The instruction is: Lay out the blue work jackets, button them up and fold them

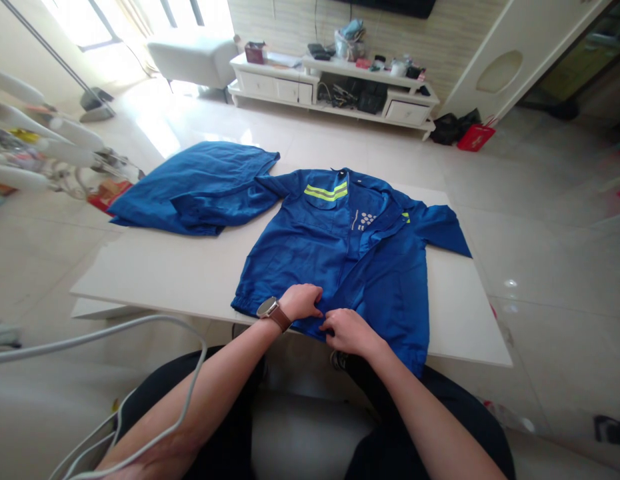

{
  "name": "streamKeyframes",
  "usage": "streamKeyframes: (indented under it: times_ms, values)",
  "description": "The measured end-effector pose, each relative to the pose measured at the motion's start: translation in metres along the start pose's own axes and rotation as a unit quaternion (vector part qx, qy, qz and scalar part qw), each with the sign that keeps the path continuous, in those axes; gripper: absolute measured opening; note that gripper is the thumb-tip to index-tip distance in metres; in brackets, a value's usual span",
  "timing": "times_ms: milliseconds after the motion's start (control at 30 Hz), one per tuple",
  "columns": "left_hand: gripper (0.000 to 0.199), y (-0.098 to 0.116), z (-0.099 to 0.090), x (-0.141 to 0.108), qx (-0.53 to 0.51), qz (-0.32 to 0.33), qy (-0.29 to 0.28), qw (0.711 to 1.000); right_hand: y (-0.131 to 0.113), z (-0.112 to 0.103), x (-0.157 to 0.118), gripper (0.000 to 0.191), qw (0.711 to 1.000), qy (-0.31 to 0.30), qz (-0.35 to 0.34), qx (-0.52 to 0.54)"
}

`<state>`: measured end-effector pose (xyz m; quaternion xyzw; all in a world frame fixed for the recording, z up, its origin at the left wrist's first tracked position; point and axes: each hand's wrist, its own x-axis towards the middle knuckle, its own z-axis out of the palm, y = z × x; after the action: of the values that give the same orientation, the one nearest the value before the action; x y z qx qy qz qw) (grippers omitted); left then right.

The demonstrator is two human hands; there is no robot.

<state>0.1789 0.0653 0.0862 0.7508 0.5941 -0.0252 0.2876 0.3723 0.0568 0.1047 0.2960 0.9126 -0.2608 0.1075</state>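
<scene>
A blue work jacket [300, 233] with yellow-and-grey reflective strips lies spread on the white table [155, 273], its collar away from me and its front partly open near the top. At the bottom hem, my left hand [301, 301], below a wrist watch, is closed on the jacket's front edge. Right beside it, my right hand [351, 330] pinches the hem at the other front edge. The fingertips of both hands nearly meet; what lies between them is too small to make out. Another blue garment [205, 180] lies folded at the table's left.
A white cable [140, 321] loops across the left foreground over my left forearm. Thread cones [70, 133] stand at far left. Beyond the table are a low white TV cabinet [300, 90], a grey bench [195, 57] and a red bag [476, 137] on the floor.
</scene>
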Motion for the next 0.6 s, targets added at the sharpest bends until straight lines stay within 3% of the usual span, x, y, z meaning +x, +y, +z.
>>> streamKeyframes:
  times_ms: [333,600]
  values:
    - [0.027,0.007,-0.003,-0.001,0.012,-0.006,-0.008,1.000,-0.005,0.000,-0.002,0.025,1.000,-0.012,-0.022,-0.016]
    - [0.031,0.009,-0.002,0.000,0.035,-0.004,-0.017,0.999,-0.028,0.010,-0.004,0.025,0.996,-0.018,-0.017,-0.086]
